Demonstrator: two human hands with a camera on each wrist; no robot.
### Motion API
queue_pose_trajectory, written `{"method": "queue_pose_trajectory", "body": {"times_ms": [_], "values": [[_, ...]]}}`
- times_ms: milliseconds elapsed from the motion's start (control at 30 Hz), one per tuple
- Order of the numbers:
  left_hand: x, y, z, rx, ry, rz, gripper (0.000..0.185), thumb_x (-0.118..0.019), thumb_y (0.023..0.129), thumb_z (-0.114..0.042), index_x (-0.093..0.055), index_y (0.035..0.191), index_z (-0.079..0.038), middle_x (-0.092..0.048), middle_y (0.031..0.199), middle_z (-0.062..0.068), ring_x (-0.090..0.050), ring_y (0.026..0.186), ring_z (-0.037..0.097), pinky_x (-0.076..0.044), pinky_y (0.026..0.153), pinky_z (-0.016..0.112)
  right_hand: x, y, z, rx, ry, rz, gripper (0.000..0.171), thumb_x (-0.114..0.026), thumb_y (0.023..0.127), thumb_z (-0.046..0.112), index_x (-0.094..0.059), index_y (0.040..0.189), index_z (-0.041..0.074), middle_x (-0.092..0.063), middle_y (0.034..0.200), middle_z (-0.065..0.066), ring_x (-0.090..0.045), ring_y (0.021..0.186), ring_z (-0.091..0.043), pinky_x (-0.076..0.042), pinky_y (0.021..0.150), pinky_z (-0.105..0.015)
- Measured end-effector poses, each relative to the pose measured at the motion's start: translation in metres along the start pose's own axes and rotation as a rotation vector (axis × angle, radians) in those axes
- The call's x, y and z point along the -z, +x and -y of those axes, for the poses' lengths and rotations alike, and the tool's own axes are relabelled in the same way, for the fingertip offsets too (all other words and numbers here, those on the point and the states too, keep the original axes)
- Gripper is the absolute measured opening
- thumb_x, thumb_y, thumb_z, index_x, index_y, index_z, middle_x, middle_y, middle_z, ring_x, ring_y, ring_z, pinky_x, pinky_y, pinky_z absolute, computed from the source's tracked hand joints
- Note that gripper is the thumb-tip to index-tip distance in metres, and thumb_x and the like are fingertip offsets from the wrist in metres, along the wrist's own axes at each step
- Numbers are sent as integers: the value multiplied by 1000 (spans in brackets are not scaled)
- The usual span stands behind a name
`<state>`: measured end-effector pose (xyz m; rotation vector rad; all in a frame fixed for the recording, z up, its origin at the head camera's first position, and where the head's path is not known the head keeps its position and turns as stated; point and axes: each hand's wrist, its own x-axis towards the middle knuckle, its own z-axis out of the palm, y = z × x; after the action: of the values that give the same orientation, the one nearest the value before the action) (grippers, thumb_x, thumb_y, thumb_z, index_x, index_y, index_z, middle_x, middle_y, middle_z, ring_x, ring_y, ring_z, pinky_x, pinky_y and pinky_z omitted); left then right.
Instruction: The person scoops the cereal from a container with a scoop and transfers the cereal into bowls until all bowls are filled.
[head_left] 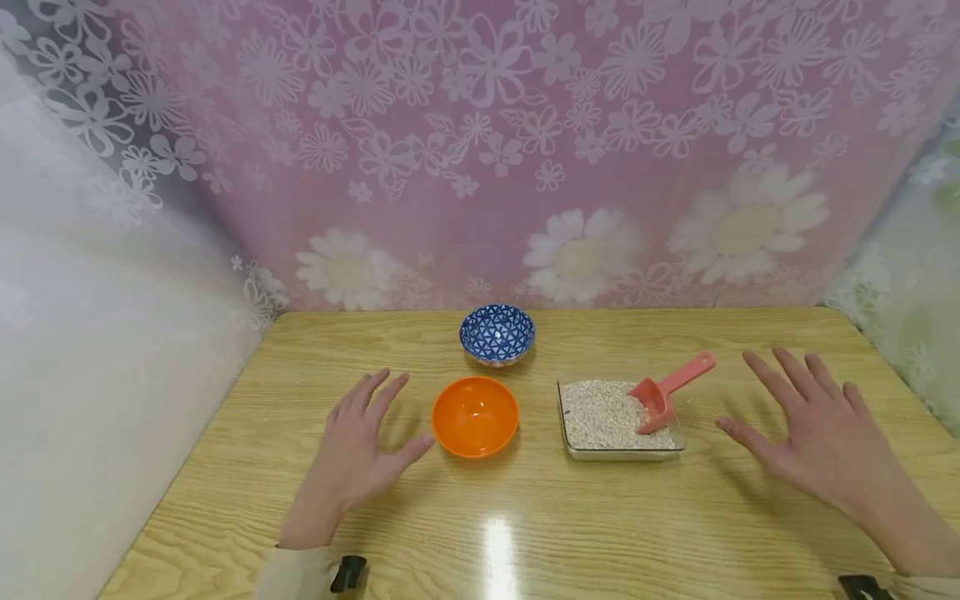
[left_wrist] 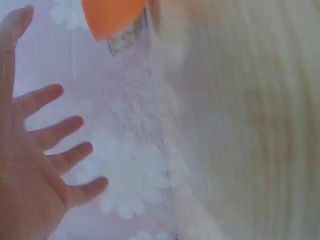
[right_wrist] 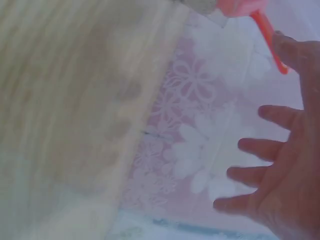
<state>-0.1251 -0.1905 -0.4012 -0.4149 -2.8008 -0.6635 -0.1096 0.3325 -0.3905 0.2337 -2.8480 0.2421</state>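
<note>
Orange and glossy, a round plastic bowl [head_left: 475, 416] sits near the middle of a pale wood-grain table [head_left: 525, 533], just beside the thumb of the person's left hand [head_left: 360, 450]. That hand hovers flat with fingers spread and relaxed, holding nothing. Behind the orange bowl, toward the table's far edge, stands a blue-and-white patterned ceramic bowl [head_left: 497, 333], close to it but apart. To the right lies a clear rectangular tray [head_left: 622, 452] filled with pale grain [head_left: 600, 412], and a salmon-pink plastic scoop [head_left: 663, 392] rests in the tray's right end, blade in the grain and handle slanting up over the far right corner. The right hand [head_left: 813, 425] hovers near the tray toward the table's right edge, fingers splayed, thumb pointing at the tray but not touching it.

Only the head view shows the full layout. The left wrist view, blurred, shows the left hand [left_wrist: 35, 160] spread against a pink floral curtain [left_wrist: 135, 150], with just a corner of the orange bowl [left_wrist: 107, 15] at the top; the blue bowl is out of frame there. The right wrist view, also blurred, shows the right hand [right_wrist: 285, 175] spread, and the scoop [right_wrist: 265, 30] with its handle running close to the thumb; whether they touch cannot be told there. The floral curtain [head_left: 480, 150] hangs behind the table's far edge.
</note>
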Motion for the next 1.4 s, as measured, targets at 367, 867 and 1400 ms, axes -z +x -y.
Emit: {"method": "queue_pose_trajectory", "body": {"times_ms": [367, 867, 1400], "values": [[-18, 20, -75, -98, -486, 41, 51, -75, 94, -34, -56, 141, -32, -56, 143, -10, -56, 132, 25, -50, 108, 52, 17, 32, 30, 479, 152, -310, 63, -57, 99, 59, -59, 145, 17, -60, 142, -16, -57, 124, -42, -43, 108, -38], [-66, 44, -159, -57, -557, 339, 86, -70, 93, -52, -22, 162, -33, -24, 167, -3, -42, 146, 26, -42, 118, 51, 8, 53, 44, 687, -124, -203, 77, -8, 110, 46, -74, 104, 8, -61, 88, 0, -55, 76, -19, -50, 58, -35], [-100, 65, -160, 55, -425, 516, 131, -83, 77, -59, 8, 165, -28, -6, 173, 6, -26, 156, 32, -38, 119, 54, 3, 45, 34, 512, 115, -26, 33, -78, 82, -4, -68, 108, 14, -50, 89, 13, -35, 72, 7, -38, 58, -18]]}}
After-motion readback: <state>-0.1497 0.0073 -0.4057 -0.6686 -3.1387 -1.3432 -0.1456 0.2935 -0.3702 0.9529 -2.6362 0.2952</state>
